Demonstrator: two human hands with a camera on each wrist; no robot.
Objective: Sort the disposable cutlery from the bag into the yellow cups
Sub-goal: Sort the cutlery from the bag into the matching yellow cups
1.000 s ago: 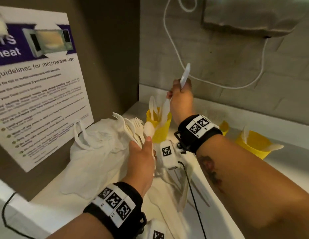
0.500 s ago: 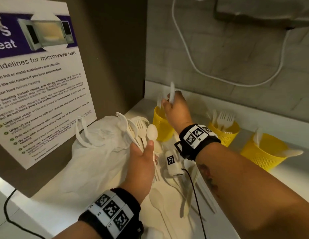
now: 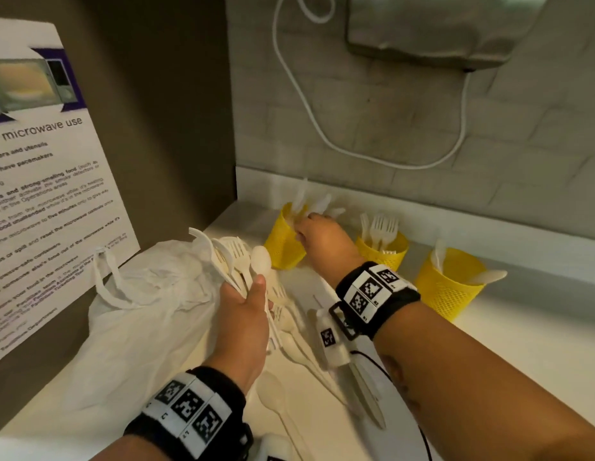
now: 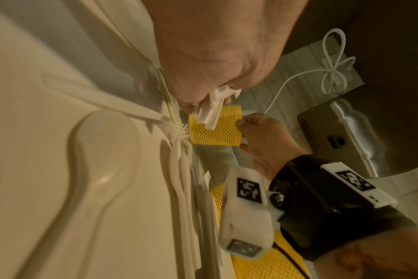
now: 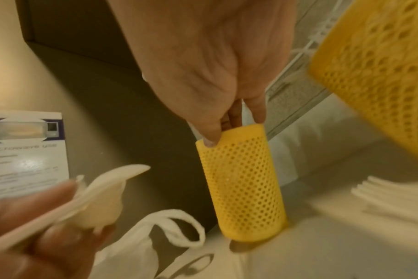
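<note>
My left hand [image 3: 242, 322] clamps a bunch of cutlery [image 3: 237, 257] (forks, one spoon); my right hand [image 3: 322, 239] sits at the left cup [image 3: 282, 242] rim, fingers curled; grip unclear.

I'm looking down at a pale white counter [image 3: 508, 354] set against a grey tiled wall [image 3: 405, 134]. At the counter's left edge a dark brown panel [image 3: 163, 104] stands upright and meets the wall in the back left corner. A printed notice [image 3: 46, 181] on microwave use hangs on that panel. A white cable [image 3: 309, 104] droops in a loop down the wall from a metal box [image 3: 432, 28] mounted at the top. The light is dim and warm.
</note>
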